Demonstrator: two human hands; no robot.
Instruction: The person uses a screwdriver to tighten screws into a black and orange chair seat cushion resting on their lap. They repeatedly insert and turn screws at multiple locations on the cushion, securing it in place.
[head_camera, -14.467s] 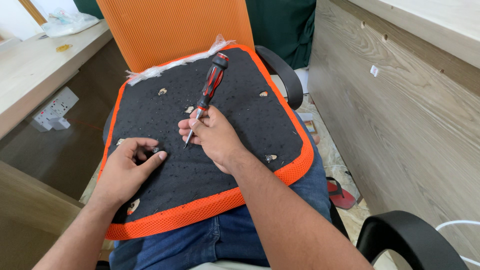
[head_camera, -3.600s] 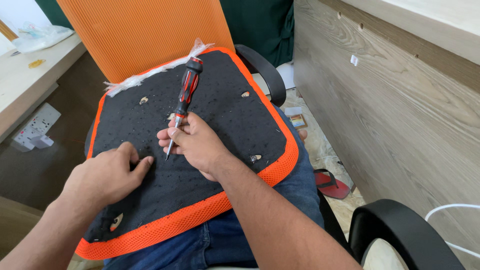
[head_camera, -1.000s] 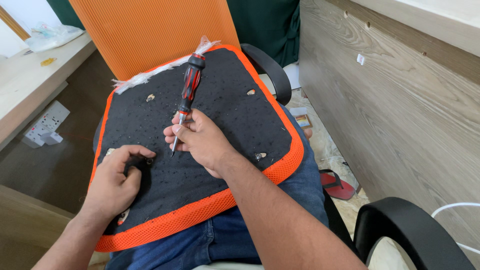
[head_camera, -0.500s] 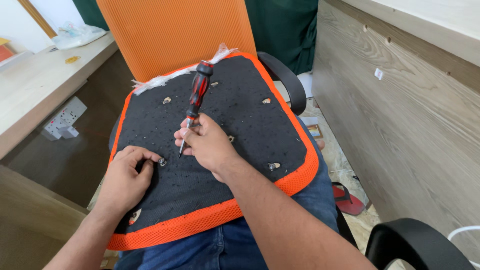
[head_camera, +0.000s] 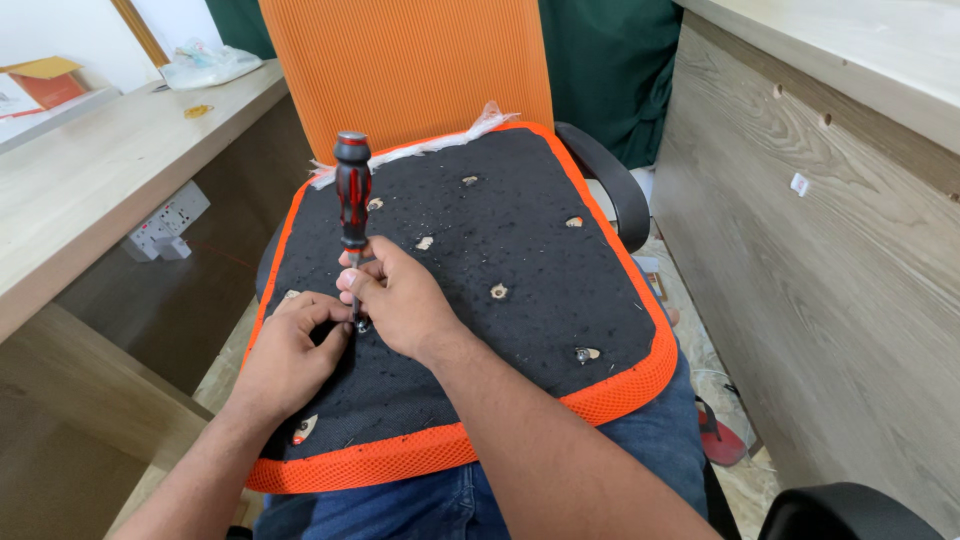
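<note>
Now a red and black screwdriver (head_camera: 352, 190) is pinched upright by the right hand (head_camera: 395, 300) near the left edge of the black seat pad with orange trim (head_camera: 520, 290). Its tip is steadied by the curled left hand (head_camera: 290, 350). Other holes are seen unfilled.

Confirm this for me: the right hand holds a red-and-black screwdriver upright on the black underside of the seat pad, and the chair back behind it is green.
One detail is wrong: the chair back is orange, as the head view shows; the green is a cloth behind it. The rest stands: the right hand holds the red-and-black screwdriver upright on the black underside of the seat pad.
</note>
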